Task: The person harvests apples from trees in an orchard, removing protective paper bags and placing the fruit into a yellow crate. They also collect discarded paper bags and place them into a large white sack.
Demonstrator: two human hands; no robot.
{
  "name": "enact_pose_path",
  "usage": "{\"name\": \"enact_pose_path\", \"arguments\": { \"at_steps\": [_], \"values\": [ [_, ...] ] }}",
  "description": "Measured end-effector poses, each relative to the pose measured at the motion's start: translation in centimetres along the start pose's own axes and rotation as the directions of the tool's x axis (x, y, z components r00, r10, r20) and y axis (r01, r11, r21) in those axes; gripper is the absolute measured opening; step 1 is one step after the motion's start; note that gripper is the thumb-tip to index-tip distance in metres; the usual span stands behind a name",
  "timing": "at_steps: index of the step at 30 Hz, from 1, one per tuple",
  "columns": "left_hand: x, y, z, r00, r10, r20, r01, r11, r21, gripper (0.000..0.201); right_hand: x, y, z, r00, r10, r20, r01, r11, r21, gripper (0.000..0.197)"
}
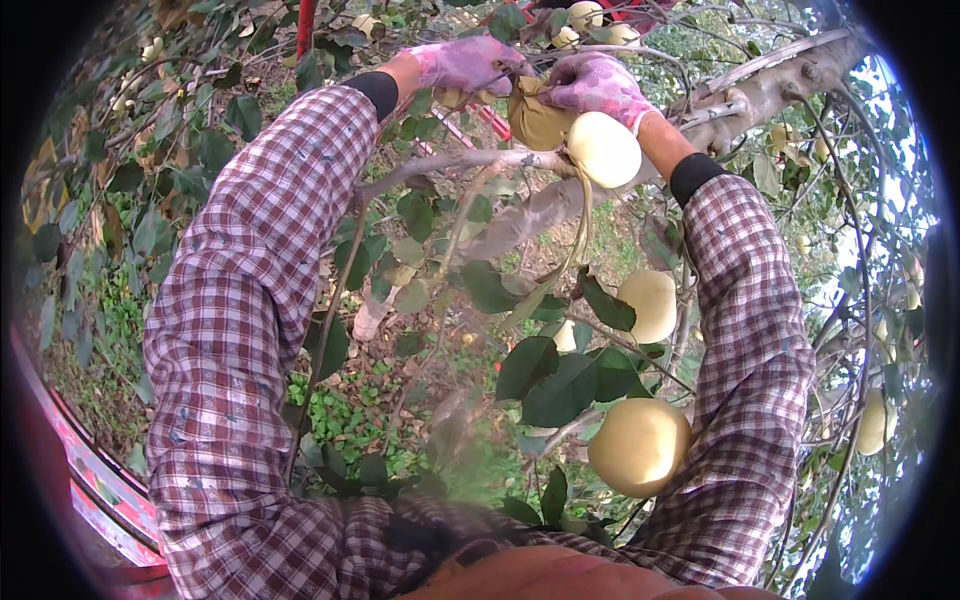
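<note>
A brown paper bag point(540, 122) hangs among the branches at the top middle, bulging as if around a fruit; its contents are hidden. My left hand point(468, 66), in a pink and purple glove, is closed at the bag's upper left edge, with more brown paper showing under its fingers. From the other side my right hand point(598, 88), gloved the same way, pinches the bag's upper right part. Just below the right hand hangs a bare pale yellow apple point(604, 150), close against the bag.
A bare branch point(450, 165) crosses below the bag, and a thick limb point(770, 90) rises at upper right. More pale apples hang near my right arm, one point(640, 447) beside the elbow and one point(648, 305) above it. Red metal rails point(115, 500) stand at lower left.
</note>
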State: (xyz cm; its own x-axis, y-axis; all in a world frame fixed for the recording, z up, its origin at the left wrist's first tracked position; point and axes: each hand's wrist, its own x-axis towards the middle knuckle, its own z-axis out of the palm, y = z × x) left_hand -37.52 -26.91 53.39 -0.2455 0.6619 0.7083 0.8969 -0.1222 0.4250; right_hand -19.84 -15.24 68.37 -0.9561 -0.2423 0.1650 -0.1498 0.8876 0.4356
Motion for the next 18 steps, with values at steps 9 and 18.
{"name": "enact_pose_path", "arguments": {
  "at_steps": [9, 18],
  "values": [
    [-1.2, 1.9, 0.3, 0.969, 0.001, -0.247, 0.050, 0.978, 0.202, 0.045, 0.6, -0.5, 0.7, 1.000, 0.008, -0.028, -0.006, 0.997, 0.073, 0.026],
    [-1.8, 3.5, 1.3, 0.913, -0.232, -0.335, 0.324, 0.912, 0.252, 0.038, -0.4, 1.4, 0.3, 0.998, -0.068, 0.016, 0.063, 0.978, 0.200, 0.021]
  ]
}}
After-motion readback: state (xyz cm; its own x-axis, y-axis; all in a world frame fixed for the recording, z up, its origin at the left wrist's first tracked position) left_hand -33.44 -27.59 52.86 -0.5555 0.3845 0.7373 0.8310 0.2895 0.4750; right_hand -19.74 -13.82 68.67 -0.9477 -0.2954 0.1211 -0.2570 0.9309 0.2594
